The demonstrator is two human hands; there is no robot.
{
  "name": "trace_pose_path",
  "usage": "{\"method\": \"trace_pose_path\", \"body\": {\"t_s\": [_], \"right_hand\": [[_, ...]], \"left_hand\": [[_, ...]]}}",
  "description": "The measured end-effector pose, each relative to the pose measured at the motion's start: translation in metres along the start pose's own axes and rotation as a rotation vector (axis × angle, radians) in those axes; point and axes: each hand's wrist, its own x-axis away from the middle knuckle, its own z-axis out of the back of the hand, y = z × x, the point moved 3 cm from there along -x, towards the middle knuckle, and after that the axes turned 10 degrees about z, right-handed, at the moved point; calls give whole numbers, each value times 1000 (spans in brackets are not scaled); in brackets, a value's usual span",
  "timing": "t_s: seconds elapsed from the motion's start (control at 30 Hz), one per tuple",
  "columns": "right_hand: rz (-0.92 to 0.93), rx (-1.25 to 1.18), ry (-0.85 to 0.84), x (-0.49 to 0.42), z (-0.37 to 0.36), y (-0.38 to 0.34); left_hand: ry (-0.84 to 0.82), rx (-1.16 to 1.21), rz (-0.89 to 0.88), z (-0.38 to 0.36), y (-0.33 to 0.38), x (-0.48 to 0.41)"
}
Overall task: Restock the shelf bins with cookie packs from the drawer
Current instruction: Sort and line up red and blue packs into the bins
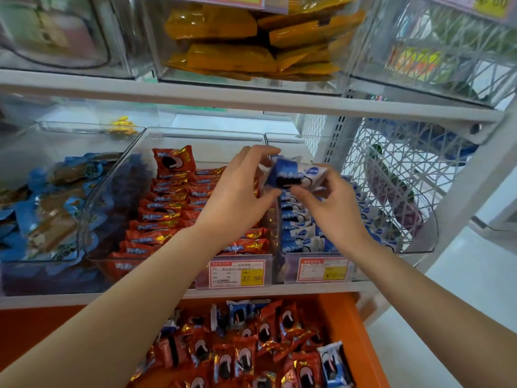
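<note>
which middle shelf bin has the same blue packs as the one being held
The right-hand bin, directly under the held pack; its packs are blue and white, while the middle bin holds red ones.

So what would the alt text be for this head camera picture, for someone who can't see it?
A person's left hand and right hand hold a blue cookie pack above a clear shelf bin of blue packs, next to a bin of red packs. Below the shelf, an open orange drawer holds a mix of red and blue packs.
</note>
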Motion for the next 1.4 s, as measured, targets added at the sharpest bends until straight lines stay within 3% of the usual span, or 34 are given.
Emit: {"method": "trace_pose_path", "body": {"t_s": [0.13,0.33,0.63,0.83,0.97,1.1,1.27,1.4], "right_hand": [[-169,70,102,-6,12,35],[-202,262,-31,-34,1,76],[-262,358,-203,-76,-43,99],[-348,311,-66,-86,-54,107],[-290,320,-49,-91,-55,113],[-218,493,-163,-92,-53,110],[-74,565,-73,-86,-53,102],[46,691,-207,-85,-56,93]], "left_hand": [[-85,-173,-121,-21,-12,3],[-145,-235,-226,-32,-20,9],[-119,-173,-190,-34,-23,10],[-115,-133,-188,-35,-25,7],[-115,-124,-187,-35,-26,7],[-113,-104,-191,-35,-26,7],[-106,-102,-210,-36,-26,6],[-110,-110,-220,-36,-26,6]]}}
